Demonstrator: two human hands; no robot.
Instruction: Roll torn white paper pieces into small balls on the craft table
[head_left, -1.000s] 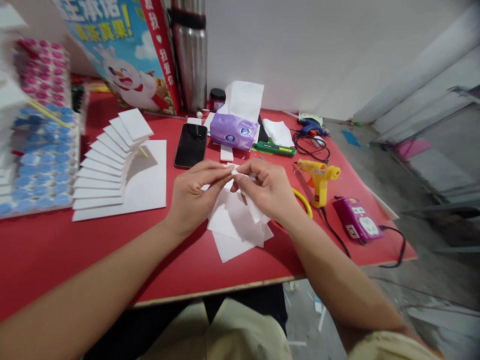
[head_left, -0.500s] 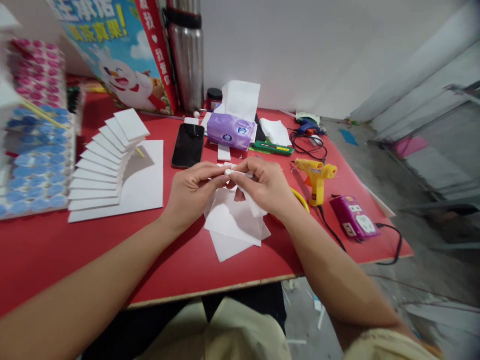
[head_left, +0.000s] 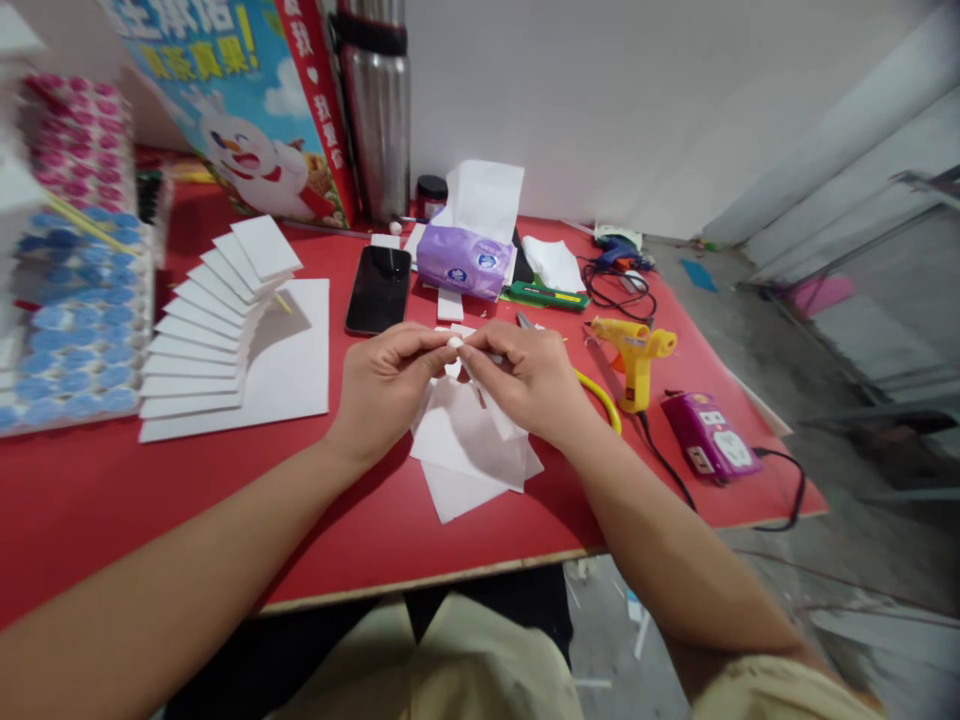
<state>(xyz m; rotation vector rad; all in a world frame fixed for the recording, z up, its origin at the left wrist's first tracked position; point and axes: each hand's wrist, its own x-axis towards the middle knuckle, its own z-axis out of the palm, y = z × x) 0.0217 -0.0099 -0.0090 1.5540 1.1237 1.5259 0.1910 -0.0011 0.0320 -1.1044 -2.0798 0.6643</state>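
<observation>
My left hand point(head_left: 386, 385) and my right hand point(head_left: 529, 380) meet over the table. Thumbs and forefingers of both pinch a piece of white tissue point(head_left: 455, 343), bunched into a small rounded tip between them. A loose part of the tissue hangs below my right fingers. Underneath lie flat white tissue sheets point(head_left: 472, 450), overlapping at angles. Partly covered by my right hand is a tool with a yellow loop handle point(head_left: 602, 397) and a grey pointed tip, seemingly scissors.
On the red table point(head_left: 360, 540) stand a stepped fan of white boards point(head_left: 199, 340), a black phone point(head_left: 379, 290), a purple tissue pack point(head_left: 465, 262), a green cutter point(head_left: 547, 296), a yellow glue gun point(head_left: 634, 350) and a purple power socket point(head_left: 709, 435). A steel flask point(head_left: 386, 130) is behind.
My fingers have shifted slightly on the tissue, and its rounded tip shows more clearly. The hanging part has moved a little. More of the grey tip and yellow handle is visible.
</observation>
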